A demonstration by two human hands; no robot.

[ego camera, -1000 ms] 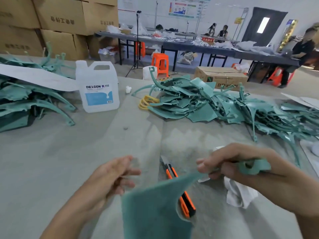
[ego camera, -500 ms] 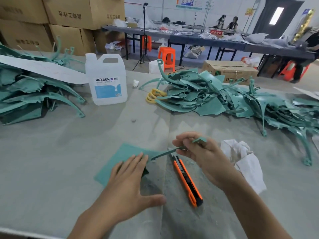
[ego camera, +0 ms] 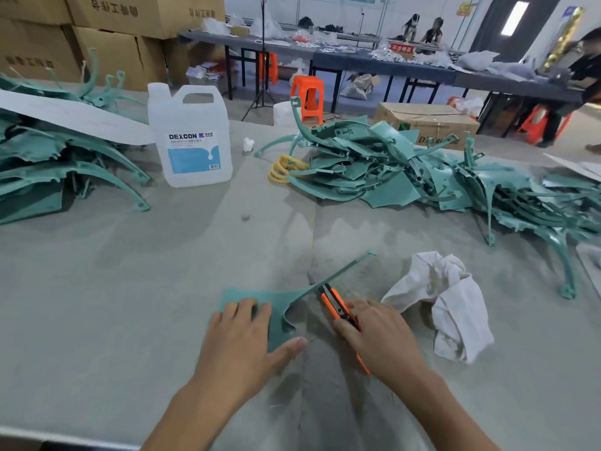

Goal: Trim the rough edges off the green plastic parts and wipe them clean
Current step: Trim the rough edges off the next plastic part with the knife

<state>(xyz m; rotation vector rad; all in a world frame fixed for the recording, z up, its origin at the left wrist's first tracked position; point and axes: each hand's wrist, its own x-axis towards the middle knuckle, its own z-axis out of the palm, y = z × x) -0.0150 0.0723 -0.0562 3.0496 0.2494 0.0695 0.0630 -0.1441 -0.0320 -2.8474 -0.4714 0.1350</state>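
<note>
One green plastic part point(ego camera: 279, 304) lies flat on the grey felt table point(ego camera: 130, 288), its thin arm pointing up and to the right. My left hand point(ego camera: 247, 346) presses on its wide end with spread fingers. To its right lies an orange utility knife point(ego camera: 335, 302), the blade end pointing away from me. My right hand point(ego camera: 377, 336) lies over the knife's handle with the fingers curling round it. A crumpled white cloth point(ego camera: 452, 297) sits just right of that hand.
A big heap of green parts point(ego camera: 390, 170) fills the back right, and a second heap point(ego camera: 48, 167) under a white sheet is at the left. A clear plastic jug point(ego camera: 192, 138) and yellow rings point(ego camera: 281, 169) stand between them. People work at far tables.
The green part went from my hands down onto the table. My left hand came to press on it. My right hand let go of its thin arm and moved onto the knife.
</note>
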